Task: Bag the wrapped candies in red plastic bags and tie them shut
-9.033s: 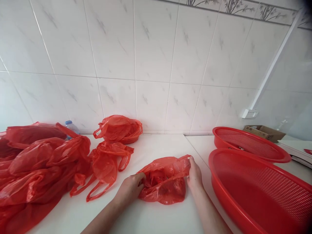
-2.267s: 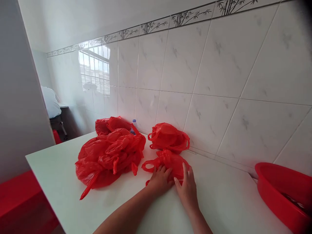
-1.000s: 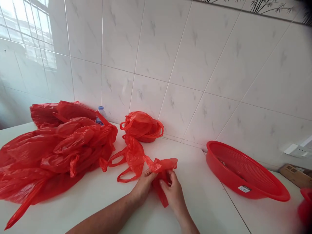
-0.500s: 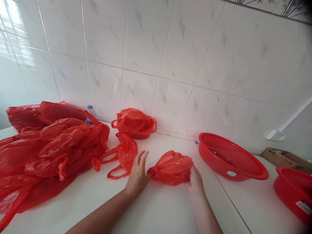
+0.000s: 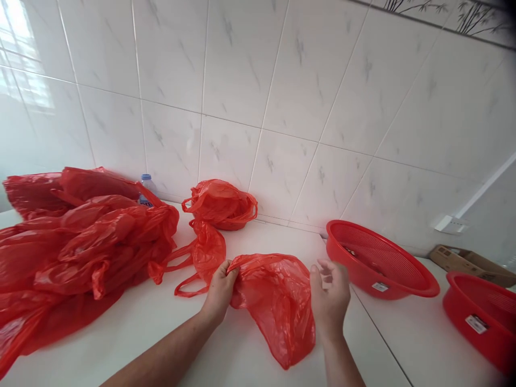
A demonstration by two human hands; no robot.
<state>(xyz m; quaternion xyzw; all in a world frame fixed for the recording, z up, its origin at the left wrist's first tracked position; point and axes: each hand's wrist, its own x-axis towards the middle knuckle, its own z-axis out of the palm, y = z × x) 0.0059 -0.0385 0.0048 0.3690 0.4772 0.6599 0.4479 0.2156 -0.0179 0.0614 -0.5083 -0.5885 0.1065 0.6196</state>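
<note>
A thin red plastic bag (image 5: 278, 306) hangs loosely spread over the white table in front of me, its lower corner pointing toward me. My left hand (image 5: 222, 290) is closed, pinching the bag's upper left edge between thumb and fingers. At the bag's right edge is my right hand (image 5: 331, 293), its thumb and curled fingers apart with a gap between them. The right thumb is against or very near the plastic; actual contact is unclear. Just left of my left hand lies another crumpled red bag (image 5: 207, 250) with loop handles.
A big heap of red bags (image 5: 100, 236) covers the left, with a blue-capped bottle (image 5: 147, 188) behind. A bundle of red bags (image 5: 221, 201) sits by the tiled wall. Right are two red plastic baskets (image 5: 374, 258) (image 5: 479, 317) and a cardboard box (image 5: 470, 263).
The bag was bunched up between my hands and is now spread out and hanging. My left hand has closed on its edge; my right hand has come off its end and risen slightly.
</note>
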